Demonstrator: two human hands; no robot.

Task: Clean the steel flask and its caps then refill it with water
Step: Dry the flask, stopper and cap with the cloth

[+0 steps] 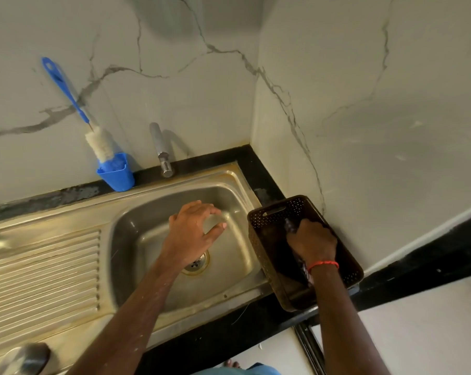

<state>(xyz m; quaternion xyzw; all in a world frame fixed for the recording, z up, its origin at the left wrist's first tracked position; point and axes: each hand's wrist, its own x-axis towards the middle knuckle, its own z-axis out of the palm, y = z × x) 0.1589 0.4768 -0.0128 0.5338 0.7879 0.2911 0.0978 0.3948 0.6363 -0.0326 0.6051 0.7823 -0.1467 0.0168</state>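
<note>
Over the sink, at the picture's centre, the left hand is hovering open and empty. Toward three o'clock, the right hand is reaching into the brown basket, closing on something dark, perhaps a cap. At seven o'clock, a blurred steel shape, probably the flask, is waiting on the drainboard.

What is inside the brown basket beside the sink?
The right hand reaches inside the brown basket, gripping something dark and partly shiny. The hand covers it, so it cannot be identified.
</note>
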